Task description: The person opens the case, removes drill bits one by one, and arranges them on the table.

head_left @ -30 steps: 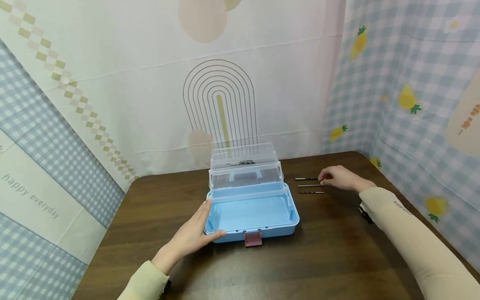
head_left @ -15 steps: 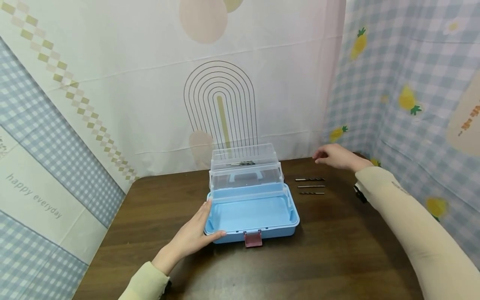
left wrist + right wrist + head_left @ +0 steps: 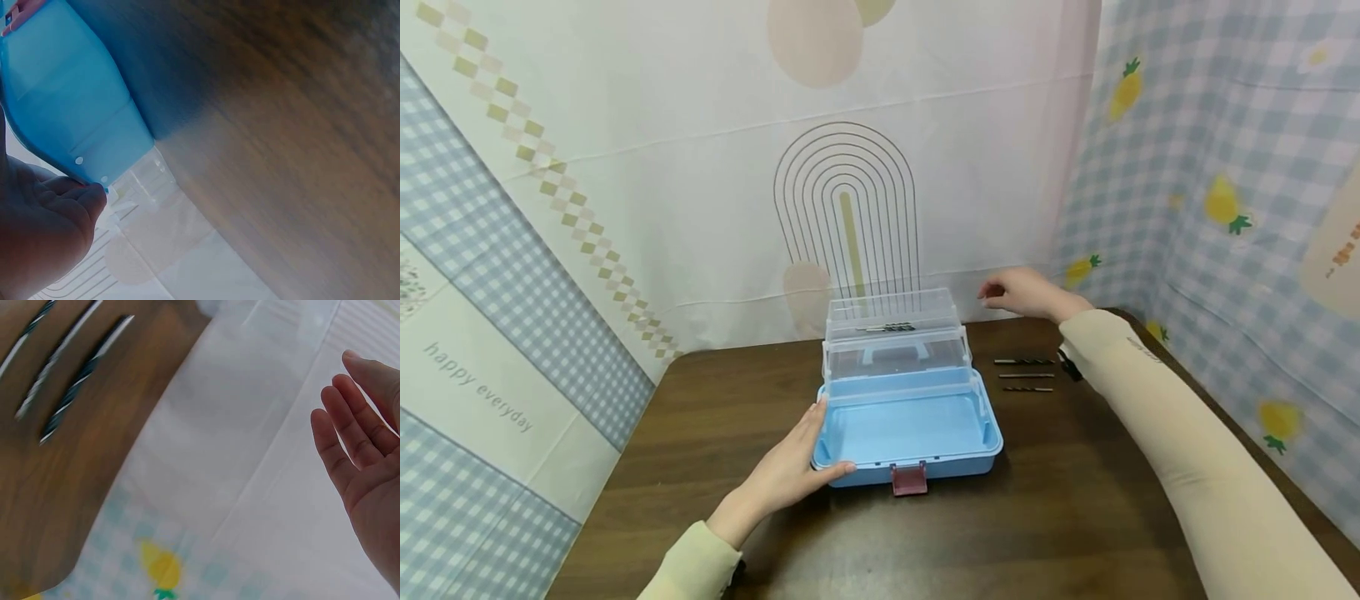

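Note:
A light-blue toolbox (image 3: 910, 425) stands on the table with its lid up and its clear cantilever trays (image 3: 895, 354) raised at the back. Spread around its front left corner, my left hand (image 3: 790, 458) has the thumb on the front rim and the fingers along the left side. In the left wrist view, fingertips (image 3: 97, 192) touch the box's edge. My right hand (image 3: 1022, 292) is in the air right of the trays, its fingers loosely bent around nothing. Three drill bits (image 3: 1027, 376) lie side by side on the table below it. More drill bits (image 3: 897, 327) lie in the upper tray.
The dark wooden table (image 3: 737, 392) ends at a hanging patterned cloth (image 3: 715, 208) behind the box. A checked cloth (image 3: 1255, 250) closes off the right side. On the box's front hangs a pink latch (image 3: 909, 479), flipped down.
My right hand has risen away from the drill bits on the table and moved left toward the trays, with nothing in it. My left hand has stayed at the toolbox corner.

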Tool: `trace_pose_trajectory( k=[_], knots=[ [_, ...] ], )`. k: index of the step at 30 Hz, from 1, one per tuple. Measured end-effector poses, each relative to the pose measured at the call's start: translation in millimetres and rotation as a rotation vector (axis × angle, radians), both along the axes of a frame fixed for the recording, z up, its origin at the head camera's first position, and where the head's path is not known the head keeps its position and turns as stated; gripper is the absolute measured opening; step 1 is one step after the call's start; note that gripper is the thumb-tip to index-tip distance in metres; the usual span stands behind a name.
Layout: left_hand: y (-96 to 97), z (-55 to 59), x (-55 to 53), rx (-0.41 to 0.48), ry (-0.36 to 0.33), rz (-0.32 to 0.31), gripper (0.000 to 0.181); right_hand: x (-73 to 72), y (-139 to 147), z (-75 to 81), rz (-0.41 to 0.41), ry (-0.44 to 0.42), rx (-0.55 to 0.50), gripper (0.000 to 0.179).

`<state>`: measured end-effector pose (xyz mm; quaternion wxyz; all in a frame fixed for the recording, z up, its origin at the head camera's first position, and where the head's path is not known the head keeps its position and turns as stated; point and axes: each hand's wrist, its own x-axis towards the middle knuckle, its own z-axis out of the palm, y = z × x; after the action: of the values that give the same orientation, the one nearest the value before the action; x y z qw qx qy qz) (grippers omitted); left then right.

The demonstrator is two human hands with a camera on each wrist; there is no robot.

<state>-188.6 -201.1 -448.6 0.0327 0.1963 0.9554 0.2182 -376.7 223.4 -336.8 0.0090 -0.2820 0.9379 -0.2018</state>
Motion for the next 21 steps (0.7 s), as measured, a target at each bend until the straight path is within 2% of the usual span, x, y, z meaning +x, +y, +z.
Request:
trace_pose_trajectory(
  k=[6, 11, 16, 21],
  knots=[
    [0.7, -1.3, 0.0, -0.005, 0.002, 0.0, 0.117, -4.9, -33, 12.4, 0.048, -0.041, -0.017, 0.022],
    [1.2, -0.7, -0.3, -0.001, 0.012, -0.005, 0.116, -7.0, -57, 21.9, 0.095, -0.038, -0.025, 0.02],
    [1.5, 0.0, -0.2, -0.003, 0.015, -0.006, 0.116, -10.1, -74, 25.1, 0.146, -0.016, -0.003, 0.018],
    [0.9, -1.0, 0.4, -0.002, 0.011, 0.003, 0.116, -10.5, -86, 24.1, 0.179, -0.041, 0.02, 0.018]
  ],
)
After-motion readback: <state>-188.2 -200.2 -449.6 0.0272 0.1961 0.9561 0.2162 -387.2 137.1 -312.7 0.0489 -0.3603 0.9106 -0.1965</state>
